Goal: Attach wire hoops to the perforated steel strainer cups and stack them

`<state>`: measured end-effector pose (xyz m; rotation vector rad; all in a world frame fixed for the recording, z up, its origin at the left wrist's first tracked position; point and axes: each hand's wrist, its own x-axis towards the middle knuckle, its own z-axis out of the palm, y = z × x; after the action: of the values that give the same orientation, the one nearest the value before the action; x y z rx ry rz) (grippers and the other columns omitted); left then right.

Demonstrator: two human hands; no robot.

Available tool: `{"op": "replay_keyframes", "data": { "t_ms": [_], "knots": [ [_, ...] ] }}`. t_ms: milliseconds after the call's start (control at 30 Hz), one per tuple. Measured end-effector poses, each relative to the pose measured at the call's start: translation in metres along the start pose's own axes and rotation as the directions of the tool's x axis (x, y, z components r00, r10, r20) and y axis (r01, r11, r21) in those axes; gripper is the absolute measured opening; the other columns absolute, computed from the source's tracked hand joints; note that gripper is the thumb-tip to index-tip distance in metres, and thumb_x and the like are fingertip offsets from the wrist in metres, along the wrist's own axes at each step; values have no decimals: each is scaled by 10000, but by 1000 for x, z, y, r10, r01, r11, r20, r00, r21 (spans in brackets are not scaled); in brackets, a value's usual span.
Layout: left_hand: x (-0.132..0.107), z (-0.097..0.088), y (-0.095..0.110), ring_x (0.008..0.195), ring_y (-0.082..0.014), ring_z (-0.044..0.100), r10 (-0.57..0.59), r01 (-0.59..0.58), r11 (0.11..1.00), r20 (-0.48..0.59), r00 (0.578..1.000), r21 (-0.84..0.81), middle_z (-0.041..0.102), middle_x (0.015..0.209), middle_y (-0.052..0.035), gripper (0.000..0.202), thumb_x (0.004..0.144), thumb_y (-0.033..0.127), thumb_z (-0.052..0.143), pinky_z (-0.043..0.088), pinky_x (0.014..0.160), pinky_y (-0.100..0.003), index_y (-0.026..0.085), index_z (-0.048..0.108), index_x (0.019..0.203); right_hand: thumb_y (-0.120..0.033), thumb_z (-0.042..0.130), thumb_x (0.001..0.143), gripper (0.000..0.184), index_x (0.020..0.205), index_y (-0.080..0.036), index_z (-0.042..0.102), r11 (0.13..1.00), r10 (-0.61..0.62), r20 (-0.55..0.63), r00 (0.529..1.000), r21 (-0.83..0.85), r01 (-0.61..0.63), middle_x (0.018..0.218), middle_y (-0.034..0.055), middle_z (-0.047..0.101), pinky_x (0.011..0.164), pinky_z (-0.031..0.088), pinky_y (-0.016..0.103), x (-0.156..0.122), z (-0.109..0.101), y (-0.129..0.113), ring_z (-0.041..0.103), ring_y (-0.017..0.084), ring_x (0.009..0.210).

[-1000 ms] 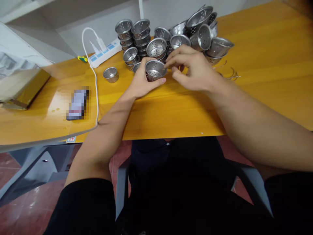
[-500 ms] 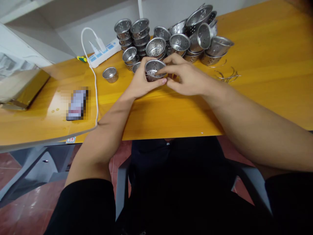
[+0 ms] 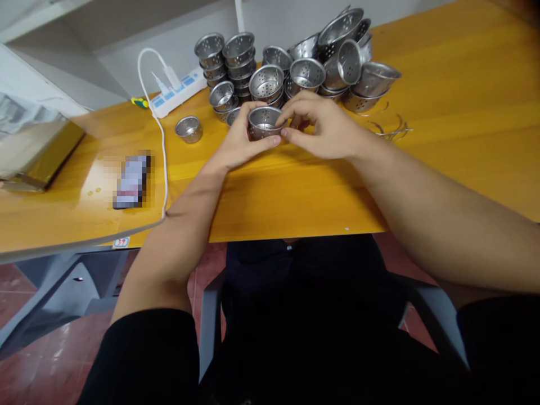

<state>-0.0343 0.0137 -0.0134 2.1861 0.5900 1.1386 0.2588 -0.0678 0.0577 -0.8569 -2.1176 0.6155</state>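
Note:
A small perforated steel strainer basket is held just above the table, its opening facing up and tilted slightly toward me. My left hand wraps round its left side, thumb along the front and fingers behind. At the basket's right rim my right hand is pinched, the index fingertip on the inner side and the thumb outside. A thin upright wire or post shows inside the basket. Just beyond my hands stand more strainer baskets, partly hidden by my fingers.
Stacked baskets and a heap with larger ones line the back. One small basket stands alone at left, near a power strip, white cable and phone. Bent wires lie right; a cardboard box far left.
My right index finger has drawn back from inside the basket to its right rim, and the thumb has come up against the outside. My left hand keeps its grip.

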Motion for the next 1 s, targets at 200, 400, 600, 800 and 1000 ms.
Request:
{"op": "replay_keyframes", "data": {
  "t_ms": [200, 400, 600, 800, 1000],
  "knots": [
    [5, -10, 14, 1510, -426, 805, 26, -28, 998, 34, 999, 62, 736, 1569, -132, 1208, 805, 1096, 1038, 664, 1332, -620, 306, 640, 1628, -839, 897, 1069, 455, 1234, -414, 893, 1000, -16, 2, 1000, -7, 16, 1612, 105, 766, 1113, 744, 679, 1, -5, -1, 778, 405, 1214],
    [3, -12, 42, 1585, -430, 747, -130, 126, 975, 10, 991, 184, 721, 1654, -154, 1043, 874, 855, 1155, 664, 1364, -603, 329, 656, 1623, -809, 909, 1037, 433, 1253, -434, 903, 997, 30, 39, 999, -68, -27, 1639, 111, 771, 1280, 671, 726, 2, -9, -7, 717, 461, 1450],
    [3, -16, 40, 1593, -451, 725, -150, 152, 962, -27, 988, 227, 719, 1651, -148, 993, 841, 757, 1218, 633, 1392, -630, 338, 695, 1574, -824, 902, 1016, 481, 1292, -430, 906, 994, 101, 44, 994, -54, -99, 1645, 109, 774, 1111, 736, 712, 0, -5, -4, 764, 424, 1253],
    [-1, -16, 24, 1597, -435, 764, -166, 159, 974, 30, 986, 162, 743, 1677, -184, 1054, 887, 740, 1186, 655, 1353, -610, 308, 609, 1655, -815, 889, 1057, 433, 1219, -414, 886, 994, 88, 40, 995, -75, -85, 1561, 119, 785, 1099, 718, 700, 0, -5, 5, 759, 427, 1264],
    [-1, -14, 23, 1467, -401, 825, -145, 138, 974, 26, 989, 182, 797, 1594, -165, 925, 892, 618, 1202, 725, 1204, -548, 292, 660, 1567, -798, 903, 1090, 469, 1216, -346, 901, 982, 101, 39, 994, -162, -94, 1407, 159, 805, 1113, 698, 679, 2, -3, 16, 765, 391, 1104]
  ]
}}
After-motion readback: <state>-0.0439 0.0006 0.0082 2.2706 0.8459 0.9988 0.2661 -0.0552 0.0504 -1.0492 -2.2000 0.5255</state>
